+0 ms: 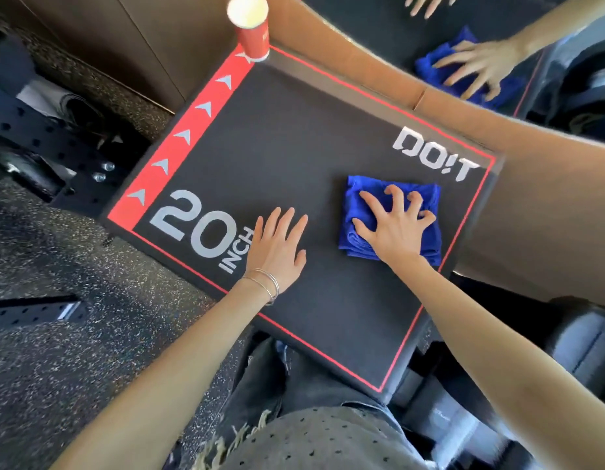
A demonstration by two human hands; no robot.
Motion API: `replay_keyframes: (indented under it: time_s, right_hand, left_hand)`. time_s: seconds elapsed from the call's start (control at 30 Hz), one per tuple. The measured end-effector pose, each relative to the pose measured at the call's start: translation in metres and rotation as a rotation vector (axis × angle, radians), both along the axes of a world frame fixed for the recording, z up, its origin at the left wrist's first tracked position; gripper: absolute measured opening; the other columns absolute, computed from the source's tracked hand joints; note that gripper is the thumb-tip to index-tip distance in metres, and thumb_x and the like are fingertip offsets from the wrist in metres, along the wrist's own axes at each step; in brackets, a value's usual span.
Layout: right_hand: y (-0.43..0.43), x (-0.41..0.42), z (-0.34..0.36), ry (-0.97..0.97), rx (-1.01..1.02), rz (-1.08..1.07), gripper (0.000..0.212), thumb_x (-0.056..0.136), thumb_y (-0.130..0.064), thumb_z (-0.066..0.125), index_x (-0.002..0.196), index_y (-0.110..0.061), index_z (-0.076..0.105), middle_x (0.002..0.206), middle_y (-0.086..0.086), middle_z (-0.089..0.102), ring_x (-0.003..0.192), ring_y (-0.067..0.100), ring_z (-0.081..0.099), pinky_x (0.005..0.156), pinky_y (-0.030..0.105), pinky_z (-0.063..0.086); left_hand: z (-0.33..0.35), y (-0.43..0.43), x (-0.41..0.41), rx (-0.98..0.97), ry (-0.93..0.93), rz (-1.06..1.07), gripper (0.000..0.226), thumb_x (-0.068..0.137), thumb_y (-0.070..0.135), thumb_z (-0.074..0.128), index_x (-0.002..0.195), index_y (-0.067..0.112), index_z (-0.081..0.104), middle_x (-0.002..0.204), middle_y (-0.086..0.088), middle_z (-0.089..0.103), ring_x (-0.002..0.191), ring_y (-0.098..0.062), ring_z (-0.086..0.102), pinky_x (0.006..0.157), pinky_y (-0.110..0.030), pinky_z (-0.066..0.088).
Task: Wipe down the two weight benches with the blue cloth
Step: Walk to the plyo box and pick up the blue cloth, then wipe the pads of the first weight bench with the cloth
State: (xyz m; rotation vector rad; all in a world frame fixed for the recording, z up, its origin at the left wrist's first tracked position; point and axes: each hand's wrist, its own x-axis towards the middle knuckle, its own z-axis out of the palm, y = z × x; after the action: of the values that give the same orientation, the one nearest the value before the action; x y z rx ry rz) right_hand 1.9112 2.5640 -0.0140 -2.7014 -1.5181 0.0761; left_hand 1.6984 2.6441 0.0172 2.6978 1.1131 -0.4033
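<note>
**Desk:** Item one, far-left corner?

**Me:** Red paper cup (251,32), upright on the bench (260,147), well apart from my hands.

**Desk:** Left hand?

**Me:** Left hand (277,245): flat, fingers straight, resting on the black top beside the "20 INCH" print, holding nothing.

**Desk:** Cloth?

**Me:** Blue cloth (357,247): plush, folded to a thick near-square pad with no clear long axis. It lies just right of my left hand, near the bench's right edge, below "DO!T".

**Desk:** Right hand?

**Me:** Right hand (396,225): on top of the cloth, fingers clawed into the pile. Most of the bare top lies leftward, so I judge the next stroke runs that way.
</note>
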Motion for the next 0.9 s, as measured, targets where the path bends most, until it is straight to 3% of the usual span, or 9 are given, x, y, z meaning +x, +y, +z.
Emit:
replay_keyframes:
  time_s: [0.17, 0.33, 0.47, 0.57, 0.7, 0.9]
  right_hand:
    - [0.0, -0.018, -0.002, -0.056, 0.079, 0.004, 0.033, 0.086, -0.04, 0.057, 0.109, -0.016, 0.06, 0.109, 0.017, 0.055, 0.094, 0.04, 0.05, 0.069, 0.049, 0.041]
    - [-0.009, -0.041, 0.0, -0.169, 0.154, 0.153, 0.026, 0.082, -0.03, 0.067, 0.099, -0.011, 0.064, 0.095, 0.017, 0.06, 0.08, 0.036, 0.056, 0.062, 0.045, 0.047]
    - [-0.015, -0.089, 0.001, -0.207, 0.198, 0.458, 0.024, 0.074, -0.034, 0.076, 0.089, -0.016, 0.069, 0.085, 0.011, 0.063, 0.068, 0.03, 0.056, 0.055, 0.036, 0.046]
    - [-0.012, -0.13, 0.003, -0.177, 0.233, 0.747, 0.027, 0.072, -0.038, 0.076, 0.09, -0.018, 0.072, 0.083, 0.009, 0.065, 0.067, 0.028, 0.059, 0.057, 0.037, 0.051]
    - [0.0, -0.191, 0.009, -0.134, 0.341, 1.123, 0.028, 0.07, -0.038, 0.079, 0.089, -0.018, 0.072, 0.077, 0.007, 0.063, 0.063, 0.027, 0.057, 0.053, 0.032, 0.049]
    - [-0.025, -0.32, 0.02, -0.175, 0.372, 1.542, 0.029, 0.072, -0.044, 0.075, 0.09, -0.021, 0.071, 0.079, 0.005, 0.064, 0.069, 0.027, 0.06, 0.058, 0.036, 0.051]
  left_hand:
    - [0.003, -0.02, -0.025, 0.016, 0.005, 0.065, 0.062, 0.095, 0.036, 0.037, 0.151, 0.022, 0.013, 0.158, -0.005, 0.013, 0.146, -0.026, 0.009, 0.118, -0.045, 0.01]
    - [-0.001, -0.039, -0.064, 0.018, 0.041, 0.164, 0.062, 0.096, 0.036, 0.036, 0.151, 0.022, 0.012, 0.158, -0.005, 0.013, 0.146, -0.026, 0.009, 0.118, -0.045, 0.011]
    - [0.0, -0.055, -0.108, 0.021, 0.058, 0.266, 0.062, 0.095, 0.035, 0.037, 0.151, 0.022, 0.015, 0.158, -0.005, 0.015, 0.145, -0.026, 0.011, 0.118, -0.047, 0.01]
    - [0.001, -0.078, -0.151, 0.021, 0.102, 0.409, 0.062, 0.094, 0.037, 0.037, 0.15, 0.022, 0.015, 0.158, -0.005, 0.016, 0.146, -0.027, 0.01, 0.118, -0.048, 0.009]
    - [-0.001, -0.129, -0.218, -0.025, 0.17, 0.634, 0.063, 0.096, 0.04, 0.032, 0.151, 0.024, 0.007, 0.16, -0.003, 0.006, 0.147, -0.026, 0.002, 0.118, -0.047, 0.003]
    - [-0.001, -0.231, -0.306, -0.064, 0.181, 0.919, 0.063, 0.097, 0.042, 0.029, 0.151, 0.024, 0.004, 0.16, -0.003, 0.003, 0.147, -0.025, -0.001, 0.118, -0.046, -0.002]
